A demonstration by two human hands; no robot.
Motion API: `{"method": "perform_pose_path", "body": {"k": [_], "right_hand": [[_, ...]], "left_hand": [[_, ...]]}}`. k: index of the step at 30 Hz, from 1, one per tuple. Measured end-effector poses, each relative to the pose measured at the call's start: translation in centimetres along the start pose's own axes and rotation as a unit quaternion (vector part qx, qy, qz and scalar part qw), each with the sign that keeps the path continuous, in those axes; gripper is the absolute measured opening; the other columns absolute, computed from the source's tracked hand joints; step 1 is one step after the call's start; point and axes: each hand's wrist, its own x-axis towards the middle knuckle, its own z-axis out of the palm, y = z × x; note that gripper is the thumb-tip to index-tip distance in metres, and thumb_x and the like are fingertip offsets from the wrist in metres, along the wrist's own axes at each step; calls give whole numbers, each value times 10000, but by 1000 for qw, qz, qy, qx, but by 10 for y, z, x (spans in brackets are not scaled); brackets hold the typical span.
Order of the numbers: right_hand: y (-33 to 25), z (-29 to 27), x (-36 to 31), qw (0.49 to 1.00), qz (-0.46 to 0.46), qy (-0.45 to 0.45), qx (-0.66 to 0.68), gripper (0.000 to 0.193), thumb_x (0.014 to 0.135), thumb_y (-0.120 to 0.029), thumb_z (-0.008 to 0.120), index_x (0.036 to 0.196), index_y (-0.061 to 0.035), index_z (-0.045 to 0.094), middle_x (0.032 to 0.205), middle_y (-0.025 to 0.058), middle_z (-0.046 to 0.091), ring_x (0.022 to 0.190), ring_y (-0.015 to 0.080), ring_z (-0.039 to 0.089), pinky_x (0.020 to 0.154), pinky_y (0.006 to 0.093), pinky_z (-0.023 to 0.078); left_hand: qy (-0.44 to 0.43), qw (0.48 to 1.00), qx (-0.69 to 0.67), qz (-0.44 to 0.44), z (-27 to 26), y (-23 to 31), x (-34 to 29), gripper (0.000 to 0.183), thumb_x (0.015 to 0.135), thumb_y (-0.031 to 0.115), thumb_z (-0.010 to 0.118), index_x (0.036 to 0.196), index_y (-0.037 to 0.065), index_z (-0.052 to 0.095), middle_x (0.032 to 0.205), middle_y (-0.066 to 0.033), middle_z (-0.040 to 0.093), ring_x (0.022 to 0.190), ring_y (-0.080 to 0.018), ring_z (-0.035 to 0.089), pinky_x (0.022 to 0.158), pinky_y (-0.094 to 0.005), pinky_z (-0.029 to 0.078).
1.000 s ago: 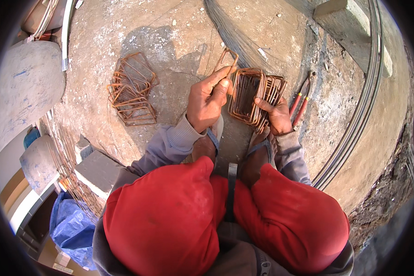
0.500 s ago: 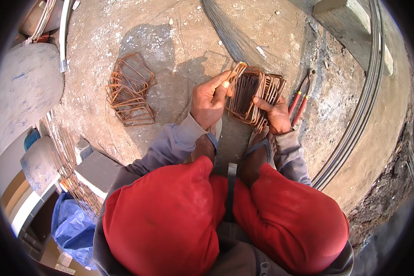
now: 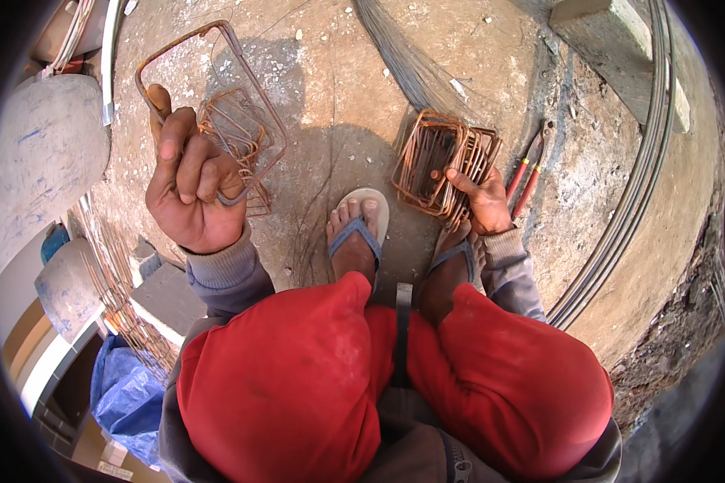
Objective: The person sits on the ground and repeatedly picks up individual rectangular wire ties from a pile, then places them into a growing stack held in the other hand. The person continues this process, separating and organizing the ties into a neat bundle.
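Note:
My left hand (image 3: 197, 181) is raised at the left, its fingers closed around one rusty rectangular rebar stirrup (image 3: 254, 80). Below and behind it on the ground lies a loose pile of stirrups (image 3: 238, 113), partly hidden by the hand. My right hand (image 3: 487, 200) grips the right side of a stack of stirrups (image 3: 427, 165) in front of my right foot. Its thumb lies over the rods; the other fingers are mostly hidden. Just right of that hand rest pincers (image 3: 528, 173) with red handles.
A bundle of thin grey wire (image 3: 395, 52) lies beyond the stack. Long steel bars (image 3: 632, 193) curve along the right, near a concrete block (image 3: 600, 40). At the left are thin rusty rods (image 3: 125, 298), a grey block (image 3: 169, 298) and a blue tarp (image 3: 129, 394).
My left hand has moved from the stack to the left and up, carrying one stirrup away. My right hand stays on the stack. My left foot in its sandal is now uncovered.

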Motion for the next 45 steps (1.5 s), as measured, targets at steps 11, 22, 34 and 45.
{"method": "perform_pose_path", "body": {"k": [11,22,34,45], "right_hand": [[-5,10,-2,1000,11,3,-10,226,853,0,685,1060,7,597,891,96,688,729,173,683,643,312,590],[2,-2,-1,1000,18,0,-3,277,848,35,676,1111,13,593,909,89,688,718,180,678,649,300,574],[-1,-1,-3,1000,15,10,-14,226,850,8,680,1066,7,615,885,85,686,733,177,682,646,301,580],[-1,2,-1,1000,11,8,-11,249,839,20,689,1077,13,617,895,82,691,722,173,674,659,302,565]], "left_hand": [[191,577,786,117,-133,-81,14,299,1001,108,487,1262,25,609,719,15,579,529,-28,406,471,-200,326],[-95,726,681,-23,-45,-133,-16,297,992,96,503,1256,-1,598,731,15,568,577,-46,434,515,-206,356],[-63,992,107,26,-15,28,18,426,962,0,428,1384,-29,376,858,-32,457,468,-34,299,430,-189,264],[-47,989,-51,132,41,110,2,273,953,-24,423,1198,-97,519,746,-32,500,424,-39,351,418,-203,269]]}}
